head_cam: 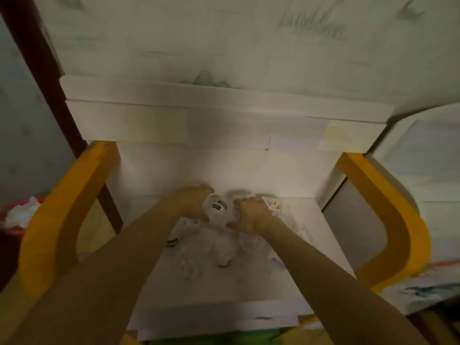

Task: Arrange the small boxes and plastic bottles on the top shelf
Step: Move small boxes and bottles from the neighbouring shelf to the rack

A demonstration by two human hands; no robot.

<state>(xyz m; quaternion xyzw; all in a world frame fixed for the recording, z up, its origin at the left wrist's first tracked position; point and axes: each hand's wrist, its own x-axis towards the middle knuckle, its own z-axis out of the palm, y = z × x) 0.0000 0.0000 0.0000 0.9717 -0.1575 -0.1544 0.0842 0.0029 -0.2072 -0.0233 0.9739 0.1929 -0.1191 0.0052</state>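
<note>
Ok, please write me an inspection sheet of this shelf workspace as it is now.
Surface: white top shelf between yellow curved side frames.
Job's things: small clear plastic bottles clustered mid-shelf, blurred; one black-labelled bottle.
Clutter: nothing seen.
Hands: left hand cupped on the labelled bottle; right hand over the neighbouring bottles, grip unclear.
Cables: nothing seen.
Surroundings: white wall; red bin with white waste at left.

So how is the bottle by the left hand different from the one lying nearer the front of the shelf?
The bottle by the left hand sits at the back of the shelf, cupped by the left hand; the front bottle lies nearer the edge, untouched. The back bottle shows a dark label with white marks; the front bottle looks plain white, with a dark band at its near end. Both are small pale plastic bottles.
</note>
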